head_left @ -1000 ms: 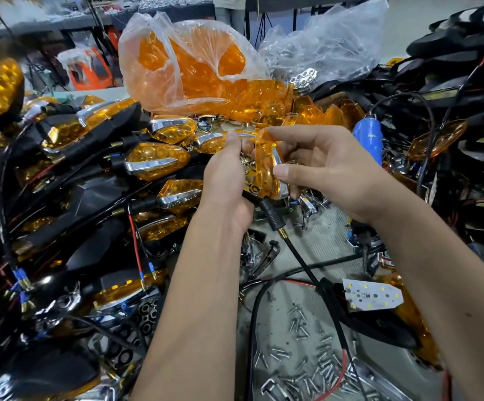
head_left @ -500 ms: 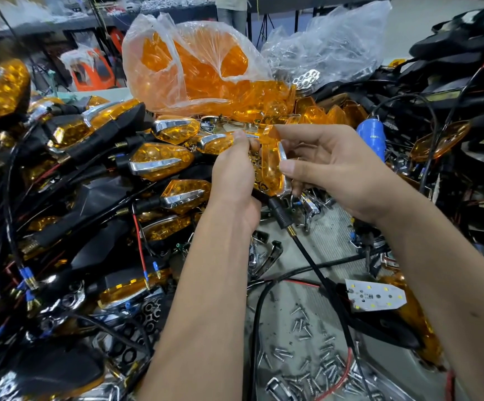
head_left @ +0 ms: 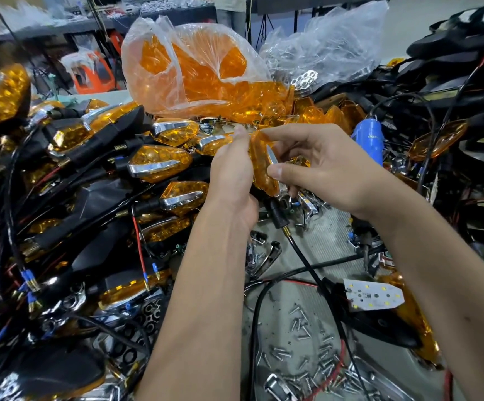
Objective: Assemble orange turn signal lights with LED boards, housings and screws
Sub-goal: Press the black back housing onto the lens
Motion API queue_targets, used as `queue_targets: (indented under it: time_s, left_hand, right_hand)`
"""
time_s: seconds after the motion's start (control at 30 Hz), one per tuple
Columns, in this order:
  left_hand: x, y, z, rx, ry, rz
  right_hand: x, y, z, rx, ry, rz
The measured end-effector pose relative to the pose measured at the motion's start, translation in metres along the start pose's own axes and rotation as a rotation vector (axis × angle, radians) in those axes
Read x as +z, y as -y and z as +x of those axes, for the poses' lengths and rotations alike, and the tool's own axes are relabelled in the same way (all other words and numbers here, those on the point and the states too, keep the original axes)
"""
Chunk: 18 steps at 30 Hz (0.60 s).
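While finished signal lights [head_left: 159, 166] lie heaped across the frame's left half, the left hand [head_left: 232, 175] grips the orange turn signal [head_left: 264, 169] at centre, fingers curled round it. Just right, the right hand [head_left: 330, 166] pinches its lens edge. At lower right lie loose screws [head_left: 316, 357] and an LED board [head_left: 374, 295].

Both forearms raised; left hand [head_left: 232, 175] and right hand [head_left: 330, 166] seemingly pinching.

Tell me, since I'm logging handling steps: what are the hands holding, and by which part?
Both hold one orange turn signal light with chrome trim: left hand grips its left side, right hand pinches its top and right edge.
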<state>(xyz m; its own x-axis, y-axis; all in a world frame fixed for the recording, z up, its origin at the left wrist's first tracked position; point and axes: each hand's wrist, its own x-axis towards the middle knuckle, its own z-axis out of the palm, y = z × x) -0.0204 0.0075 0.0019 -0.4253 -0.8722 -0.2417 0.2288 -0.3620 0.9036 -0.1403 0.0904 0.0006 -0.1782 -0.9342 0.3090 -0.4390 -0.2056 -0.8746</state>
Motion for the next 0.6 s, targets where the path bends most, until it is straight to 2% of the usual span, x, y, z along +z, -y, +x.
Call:
queue_targets:
  time_s: [0.4,0.6]
  left_hand:
    - [0.002,0.008,0.001,0.001,0.102,-0.104]
    - [0.003,0.011,-0.001,0.094,0.103,-0.068]
  right_hand:
    - [0.0,0.001,-0.004,0.032,-0.079,0.072]
    - [0.0,0.002,-0.003,0.078,-0.083,0.13]
